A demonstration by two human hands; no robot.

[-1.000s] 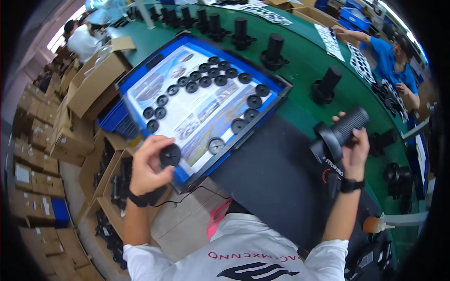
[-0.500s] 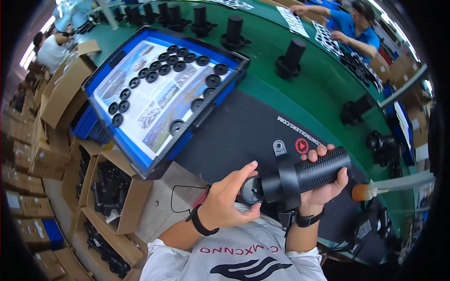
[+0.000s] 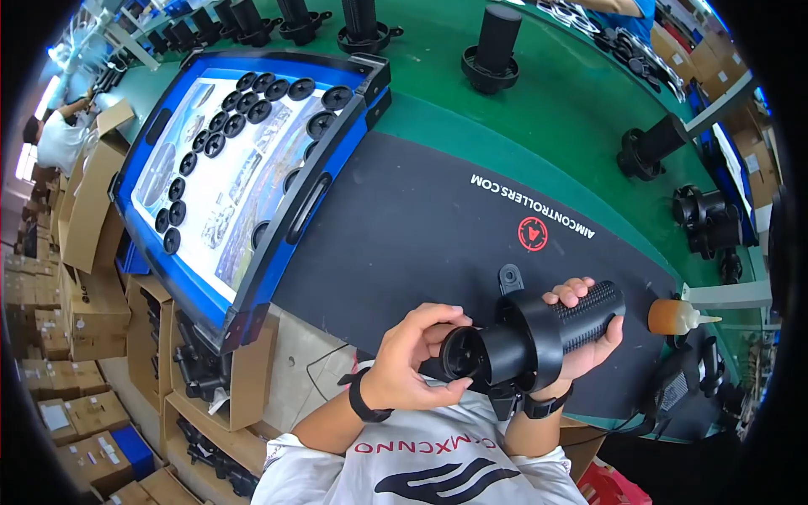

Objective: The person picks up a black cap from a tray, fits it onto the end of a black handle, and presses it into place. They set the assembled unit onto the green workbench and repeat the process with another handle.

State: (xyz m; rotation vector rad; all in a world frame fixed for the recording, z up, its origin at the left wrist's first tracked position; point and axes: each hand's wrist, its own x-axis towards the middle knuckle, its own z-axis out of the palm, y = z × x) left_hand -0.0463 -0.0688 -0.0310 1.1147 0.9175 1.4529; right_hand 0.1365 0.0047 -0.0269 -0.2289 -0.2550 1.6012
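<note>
My right hand is wrapped round a black cylindrical housing, its thumb and fingers on the studded grip part. The housing lies on its side above the dark mat, with a wide collar and a small holed tab. At its narrower left end, my left hand has thumb and fingers curved round the edge of a round black cap. The cap stands on edge against or just off the tube's end; whether it is seated I cannot tell. Similar black caps lie in a blue tray to the left.
Several black housings stand along the green bench. An amber-filled squeeze bottle is near the right edge of the dark mat. Cardboard boxes of black parts stand at lower left. Another person's arm shows at the far side.
The cap has turned from tilted upward to upright, facing the tube's end, and my left fingers have curled more around it. The view has shifted, so the tray appears farther left.
</note>
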